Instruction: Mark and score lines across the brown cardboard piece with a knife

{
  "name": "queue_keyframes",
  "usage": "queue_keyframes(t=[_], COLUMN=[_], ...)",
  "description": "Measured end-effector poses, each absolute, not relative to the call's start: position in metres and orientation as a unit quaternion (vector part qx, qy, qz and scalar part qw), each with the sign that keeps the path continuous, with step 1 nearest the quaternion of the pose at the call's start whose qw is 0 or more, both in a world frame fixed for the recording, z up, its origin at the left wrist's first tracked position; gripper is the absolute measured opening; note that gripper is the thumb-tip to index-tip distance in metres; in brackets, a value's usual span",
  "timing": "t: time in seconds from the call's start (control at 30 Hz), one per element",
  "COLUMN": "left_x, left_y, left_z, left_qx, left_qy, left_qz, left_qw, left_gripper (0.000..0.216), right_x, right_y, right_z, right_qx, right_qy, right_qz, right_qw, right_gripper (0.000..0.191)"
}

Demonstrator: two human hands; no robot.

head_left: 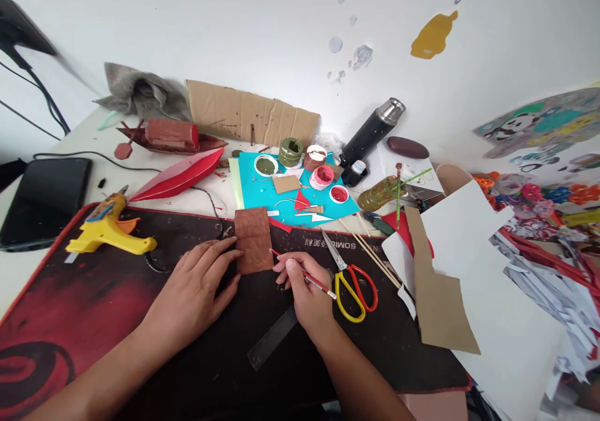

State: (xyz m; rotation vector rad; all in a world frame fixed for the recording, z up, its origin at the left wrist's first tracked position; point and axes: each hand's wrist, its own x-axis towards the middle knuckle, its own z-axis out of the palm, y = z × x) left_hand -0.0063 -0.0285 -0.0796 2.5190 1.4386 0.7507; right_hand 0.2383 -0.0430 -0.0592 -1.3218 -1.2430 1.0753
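Note:
A brown-painted rectangular card (254,240) lies on the dark red-edged mat (94,296). My left hand (197,290) rests flat on the mat, fingers spread, its fingertips touching the card's left edge. My right hand (304,290) is closed around a thin red paintbrush (309,277), whose tip points at the card's lower right corner. A dark ruler (274,340) lies under my right wrist.
Yellow glue gun (110,230) at left, red-and-yellow scissors (351,280) and skewers to the right. Behind: teal sheet (262,193) with several paint pots, red boat shape (180,174), black flask (370,130), tablet (42,199). Cardboard and white paper (469,265) at right.

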Motion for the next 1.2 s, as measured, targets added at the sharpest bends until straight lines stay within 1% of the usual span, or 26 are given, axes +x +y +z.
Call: queue_keyframes(t=[0.17,0.47,0.73,1.07,1.2], left_x=[-0.006,-0.006,-0.005,-0.005,-0.006], left_y=[-0.028,-0.028,-0.028,-0.028,-0.027], left_z=[-0.079,-0.075,-0.068,-0.066,-0.060], left_qx=[0.842,0.838,0.836,0.828,0.812], left_qy=[0.477,0.485,0.477,0.483,0.488], left_qz=[0.241,0.237,0.259,0.266,0.300], left_qw=[0.074,0.081,0.079,0.099,0.115], left_gripper=[0.036,0.034,0.031,0.029,0.021], right_x=[0.239,0.240,0.239,0.240,0.241], right_y=[-0.044,-0.044,-0.044,-0.044,-0.044], right_z=[-0.059,-0.053,-0.052,-0.052,-0.051], right_qx=[-0.545,-0.552,-0.547,-0.552,-0.553], right_qy=[-0.501,-0.521,-0.529,-0.531,-0.533], right_qz=[0.455,0.445,0.447,0.446,0.447], right_qw=[0.495,0.475,0.470,0.463,0.458], right_gripper=[0.040,0.041,0.036,0.037,0.035])
